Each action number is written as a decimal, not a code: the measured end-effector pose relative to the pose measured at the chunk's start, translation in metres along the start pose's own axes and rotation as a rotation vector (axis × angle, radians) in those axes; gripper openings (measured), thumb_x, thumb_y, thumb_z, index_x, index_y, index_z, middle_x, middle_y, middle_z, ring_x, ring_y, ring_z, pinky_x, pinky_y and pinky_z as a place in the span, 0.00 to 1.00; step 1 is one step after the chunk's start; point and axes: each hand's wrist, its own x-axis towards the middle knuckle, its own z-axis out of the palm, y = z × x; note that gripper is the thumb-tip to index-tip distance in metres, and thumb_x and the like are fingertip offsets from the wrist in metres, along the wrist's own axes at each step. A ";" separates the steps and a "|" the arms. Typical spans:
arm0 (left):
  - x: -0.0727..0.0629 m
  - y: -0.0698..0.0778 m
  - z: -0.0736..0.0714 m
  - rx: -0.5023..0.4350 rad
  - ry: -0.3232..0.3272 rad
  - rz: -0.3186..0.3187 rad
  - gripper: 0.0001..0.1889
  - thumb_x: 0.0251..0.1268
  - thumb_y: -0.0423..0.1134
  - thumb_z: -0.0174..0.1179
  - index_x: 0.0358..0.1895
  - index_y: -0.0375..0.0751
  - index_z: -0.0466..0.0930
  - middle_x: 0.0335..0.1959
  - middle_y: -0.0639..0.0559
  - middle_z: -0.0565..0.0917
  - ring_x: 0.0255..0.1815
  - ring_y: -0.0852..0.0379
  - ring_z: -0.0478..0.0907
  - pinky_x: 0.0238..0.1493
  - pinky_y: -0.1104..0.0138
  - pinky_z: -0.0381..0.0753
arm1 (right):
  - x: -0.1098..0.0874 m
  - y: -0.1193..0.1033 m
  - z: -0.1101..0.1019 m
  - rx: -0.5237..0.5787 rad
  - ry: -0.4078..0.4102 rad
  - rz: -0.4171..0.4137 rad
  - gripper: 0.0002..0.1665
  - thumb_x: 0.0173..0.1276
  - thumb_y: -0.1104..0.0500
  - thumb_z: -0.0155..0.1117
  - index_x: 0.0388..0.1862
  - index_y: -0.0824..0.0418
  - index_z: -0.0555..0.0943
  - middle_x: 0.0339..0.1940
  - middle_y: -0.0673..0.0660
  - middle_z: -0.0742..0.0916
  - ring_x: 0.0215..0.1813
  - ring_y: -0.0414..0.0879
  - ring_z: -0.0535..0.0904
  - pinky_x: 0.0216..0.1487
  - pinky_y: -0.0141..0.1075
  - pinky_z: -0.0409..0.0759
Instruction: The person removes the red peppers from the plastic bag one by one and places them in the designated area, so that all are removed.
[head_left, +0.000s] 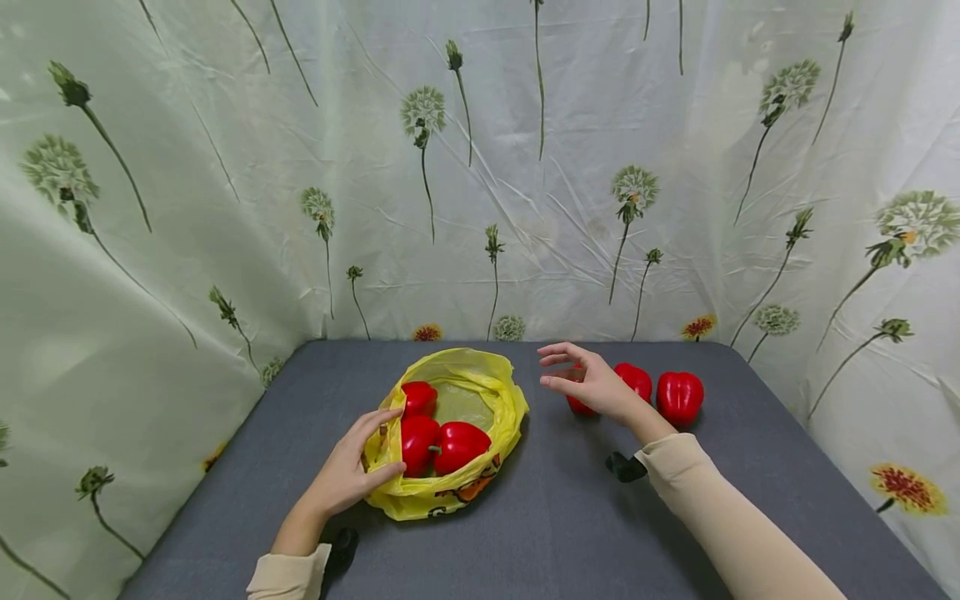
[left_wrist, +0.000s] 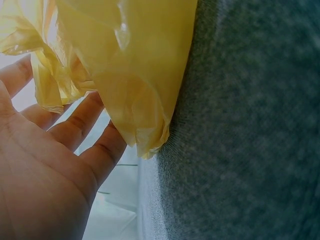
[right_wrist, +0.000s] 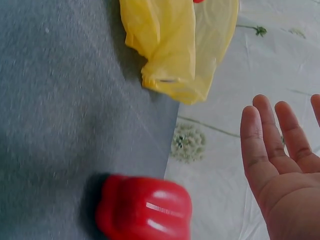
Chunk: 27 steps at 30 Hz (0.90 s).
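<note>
Left hand (head_left: 347, 475) curled; right hand (head_left: 592, 383) spread, raised.

Grey cloth-covered counter (head_left: 540, 533), boxed in by a creased pale green curtain (head_left: 570, 167) with dandelion print; soft, even light.

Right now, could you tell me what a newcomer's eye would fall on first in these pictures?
The yellow bag at the middle of the grey table, open with three red peppers inside. The left hand holds its near edge. The right hand hovers open, with three more loose peppers just behind it.
</note>
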 end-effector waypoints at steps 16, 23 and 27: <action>0.001 0.000 0.000 -0.001 0.000 0.007 0.38 0.64 0.47 0.74 0.77 0.43 0.74 0.75 0.39 0.75 0.76 0.30 0.71 0.69 0.26 0.70 | 0.014 -0.007 0.037 0.060 -0.141 -0.066 0.30 0.78 0.58 0.69 0.74 0.63 0.75 0.71 0.73 0.79 0.70 0.67 0.81 0.67 0.51 0.84; 0.000 0.001 0.000 -0.004 -0.001 0.009 0.38 0.63 0.46 0.74 0.77 0.42 0.74 0.75 0.39 0.75 0.75 0.30 0.72 0.69 0.26 0.70 | 0.019 -0.012 0.052 0.067 -0.190 -0.081 0.30 0.78 0.58 0.69 0.75 0.62 0.75 0.72 0.73 0.79 0.70 0.67 0.81 0.68 0.52 0.83; 0.000 0.000 0.000 -0.006 -0.003 0.007 0.38 0.63 0.46 0.74 0.77 0.42 0.74 0.75 0.39 0.75 0.75 0.31 0.72 0.69 0.26 0.70 | 0.022 -0.012 0.061 0.068 -0.215 -0.081 0.31 0.77 0.60 0.70 0.75 0.62 0.75 0.72 0.73 0.79 0.71 0.70 0.80 0.69 0.56 0.82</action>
